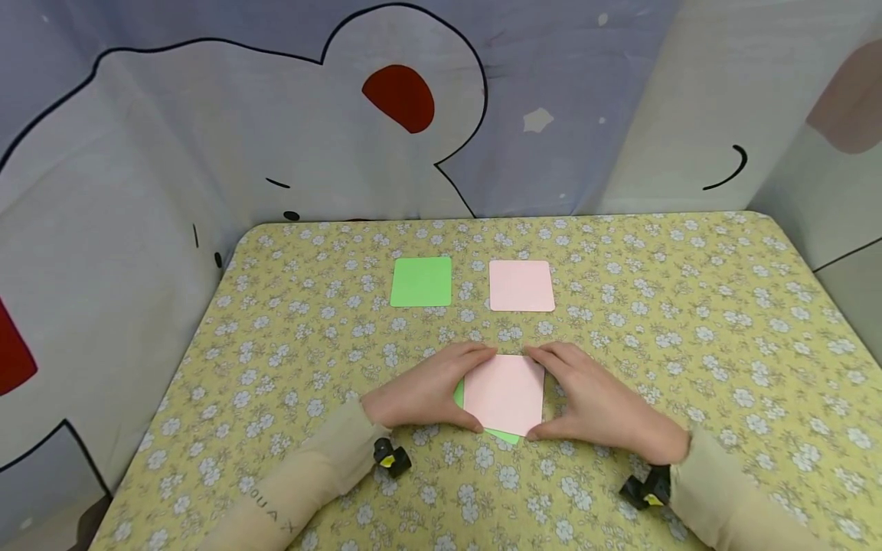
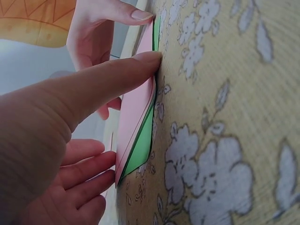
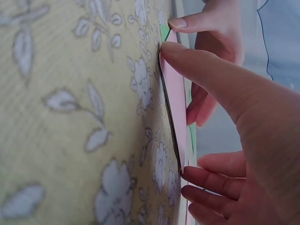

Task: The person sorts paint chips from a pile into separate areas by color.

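A square pink card [image 1: 505, 394] lies near the middle of the flowered cloth, over a green card [image 1: 502, 435] whose left edge and near corner peek out askew. My left hand [image 1: 429, 389] holds the left side of these cards, thumb at the near corner and fingertips at the far one. On the opposite side my right hand [image 1: 601, 402] grips them likewise, its thumb at the near right corner. In the left wrist view, a thin gap shows between the pink card [image 2: 133, 110] and the green card [image 2: 142, 147]. Most of the green card is hidden.
Farther back lie a single green square [image 1: 422, 282] and, to its right, a pink square [image 1: 521, 285], with cloth between them. The yellow flowered tabletop [image 1: 689, 329] ends at a hanging printed curtain [image 1: 551, 168] behind. Small black devices [image 1: 391, 458] sit at both wrists.
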`<state>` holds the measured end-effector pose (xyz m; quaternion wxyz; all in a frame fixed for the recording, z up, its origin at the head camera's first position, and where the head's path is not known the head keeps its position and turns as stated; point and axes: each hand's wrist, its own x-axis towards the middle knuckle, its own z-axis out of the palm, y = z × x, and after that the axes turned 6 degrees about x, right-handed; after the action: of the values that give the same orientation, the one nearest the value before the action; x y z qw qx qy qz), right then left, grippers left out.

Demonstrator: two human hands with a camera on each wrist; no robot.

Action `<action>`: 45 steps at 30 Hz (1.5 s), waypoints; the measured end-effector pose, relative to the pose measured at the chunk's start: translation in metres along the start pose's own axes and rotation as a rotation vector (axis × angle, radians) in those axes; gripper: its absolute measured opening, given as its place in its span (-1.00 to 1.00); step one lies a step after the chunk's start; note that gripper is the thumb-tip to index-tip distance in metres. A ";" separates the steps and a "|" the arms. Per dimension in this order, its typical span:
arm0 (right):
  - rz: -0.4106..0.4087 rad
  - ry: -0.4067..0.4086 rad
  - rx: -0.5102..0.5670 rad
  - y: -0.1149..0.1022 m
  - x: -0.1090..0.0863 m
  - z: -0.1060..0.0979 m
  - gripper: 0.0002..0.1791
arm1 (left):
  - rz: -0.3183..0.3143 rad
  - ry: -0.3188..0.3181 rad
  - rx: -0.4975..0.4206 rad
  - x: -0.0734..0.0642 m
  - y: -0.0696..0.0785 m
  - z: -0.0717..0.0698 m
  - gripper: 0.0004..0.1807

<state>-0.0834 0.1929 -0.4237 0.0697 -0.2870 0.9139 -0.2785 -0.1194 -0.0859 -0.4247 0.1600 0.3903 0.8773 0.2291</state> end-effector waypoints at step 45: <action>-0.061 0.032 0.001 -0.007 0.006 -0.001 0.18 | 0.016 0.045 -0.012 0.003 0.001 0.000 0.21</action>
<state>-0.0849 0.1850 -0.4186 0.0466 -0.3102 0.9055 -0.2857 -0.1207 -0.0836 -0.4244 0.1408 0.3913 0.8760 0.2441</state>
